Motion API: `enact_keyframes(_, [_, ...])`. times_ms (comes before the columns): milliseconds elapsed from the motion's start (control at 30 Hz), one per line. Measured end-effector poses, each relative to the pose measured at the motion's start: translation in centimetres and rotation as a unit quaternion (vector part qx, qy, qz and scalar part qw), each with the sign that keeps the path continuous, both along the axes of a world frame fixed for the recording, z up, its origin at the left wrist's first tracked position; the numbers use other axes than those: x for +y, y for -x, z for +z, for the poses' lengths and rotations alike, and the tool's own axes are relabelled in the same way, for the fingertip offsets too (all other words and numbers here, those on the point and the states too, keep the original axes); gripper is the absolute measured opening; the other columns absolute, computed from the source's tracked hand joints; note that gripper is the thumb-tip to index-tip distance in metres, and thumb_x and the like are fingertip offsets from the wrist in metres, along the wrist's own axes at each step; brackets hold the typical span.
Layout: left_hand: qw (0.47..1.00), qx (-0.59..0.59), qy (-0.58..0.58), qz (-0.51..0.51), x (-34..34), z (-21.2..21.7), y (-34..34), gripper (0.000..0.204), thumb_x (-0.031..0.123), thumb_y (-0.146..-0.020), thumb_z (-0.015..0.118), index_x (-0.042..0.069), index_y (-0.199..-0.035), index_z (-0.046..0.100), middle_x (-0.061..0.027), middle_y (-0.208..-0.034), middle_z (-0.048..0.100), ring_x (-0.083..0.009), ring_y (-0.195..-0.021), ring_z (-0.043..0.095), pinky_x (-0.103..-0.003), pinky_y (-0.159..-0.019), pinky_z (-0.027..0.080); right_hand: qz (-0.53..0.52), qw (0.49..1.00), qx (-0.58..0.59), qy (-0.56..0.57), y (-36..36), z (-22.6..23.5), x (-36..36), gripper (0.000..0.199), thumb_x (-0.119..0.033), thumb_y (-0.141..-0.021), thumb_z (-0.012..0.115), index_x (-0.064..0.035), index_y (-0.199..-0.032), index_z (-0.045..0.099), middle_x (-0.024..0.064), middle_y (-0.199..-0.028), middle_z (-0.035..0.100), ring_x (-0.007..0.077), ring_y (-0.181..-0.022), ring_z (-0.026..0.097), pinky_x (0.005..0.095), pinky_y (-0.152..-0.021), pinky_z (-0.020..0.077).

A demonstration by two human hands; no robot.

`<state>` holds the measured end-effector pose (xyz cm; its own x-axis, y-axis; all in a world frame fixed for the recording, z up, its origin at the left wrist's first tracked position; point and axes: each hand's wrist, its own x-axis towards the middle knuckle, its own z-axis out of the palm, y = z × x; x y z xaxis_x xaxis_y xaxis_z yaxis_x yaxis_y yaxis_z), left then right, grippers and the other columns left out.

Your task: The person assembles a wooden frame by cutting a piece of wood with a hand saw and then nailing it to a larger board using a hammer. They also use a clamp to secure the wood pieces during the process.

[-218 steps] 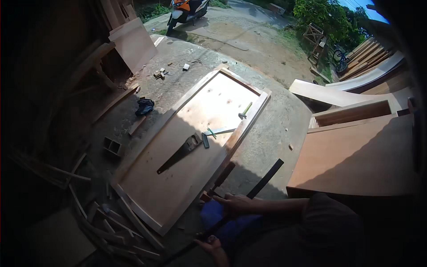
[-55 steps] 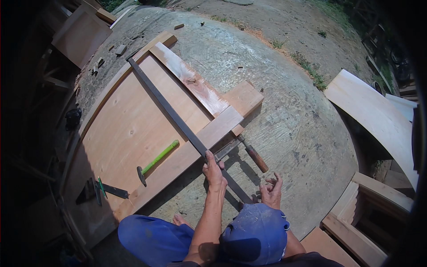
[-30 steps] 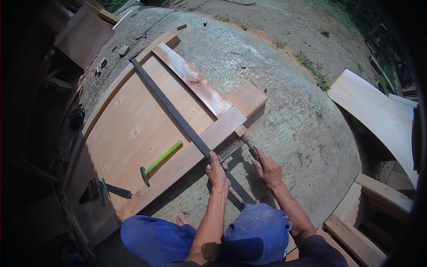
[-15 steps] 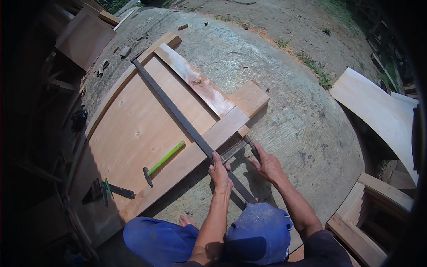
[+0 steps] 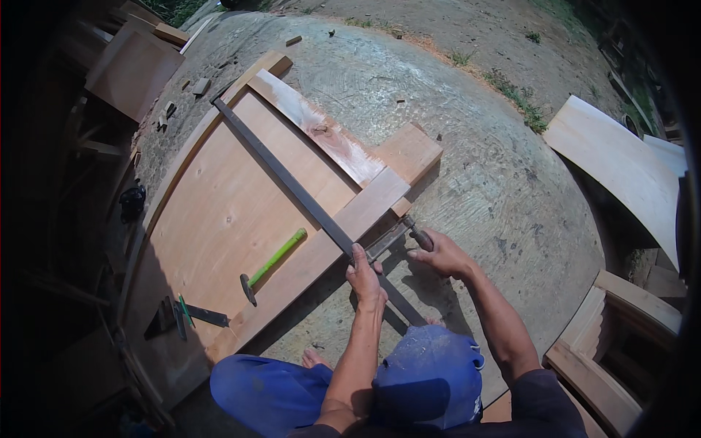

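Observation:
A long dark metal bar clamp [image 5: 285, 179] lies diagonally across a wooden door panel [image 5: 226, 219] on the concrete ground. My left hand [image 5: 365, 277] grips the bar close to the panel's near frame rail. My right hand [image 5: 438, 253] is closed on the clamp's wooden screw handle [image 5: 418, 235] just off the panel's edge. A hammer with a green handle [image 5: 274, 257] lies on the panel to the left of my hands. My knees in blue trousers [image 5: 431, 372] are below.
A dark hand tool and a green pencil [image 5: 182, 314] lie on the panel's near left corner. Wooden boards and frames [image 5: 621, 168] lie to the right, more timber [image 5: 131, 69] at far left. Small wood blocks dot the concrete [image 5: 467, 124].
Earlier I sat farther off with a saw on the panel. In the last second my right hand moved up from the ground onto the clamp's handle; my left hand stayed on the bar.

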<state>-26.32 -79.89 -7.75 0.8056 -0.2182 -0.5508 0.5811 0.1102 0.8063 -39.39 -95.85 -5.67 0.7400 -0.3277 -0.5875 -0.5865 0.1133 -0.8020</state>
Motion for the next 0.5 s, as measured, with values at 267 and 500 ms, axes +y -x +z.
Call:
enact_keyframes(267, [1.0, 0.0, 0.017, 0.019, -0.9, 1.2, -0.6, 0.031, 0.037, -0.101, 0.062, 0.009, -0.087, 0.061, 0.0027, -0.079, 0.057, -0.0074, -0.059, 0.047, -0.025, -0.048, 0.036, 0.001, 0.848, 0.057, 0.527, -0.1, -0.3, 4.4, 0.055, -0.032, -0.091, 0.073, -0.0055, -0.133, 0.05, 0.0012, -0.075, 0.055, 0.0194, -0.058, 0.055, 0.0385, -0.056, 0.0508])
enact_keyframes(500, [0.999, 0.028, -0.026, -0.029, -1.3, 1.7, -1.0, 0.035, 0.044, -0.099, 0.064, 0.013, -0.084, 0.058, 0.0035, -0.073, 0.052, -0.0085, -0.056, 0.046, -0.026, -0.047, 0.035, -0.023, 0.961, -0.01, -0.276, -0.5, 1.3, -2.1, 0.049, -0.029, -0.09, 0.076, -0.0069, -0.127, 0.052, -0.0036, -0.071, 0.049, 0.0119, -0.051, 0.053, 0.0295, -0.043, 0.0444])
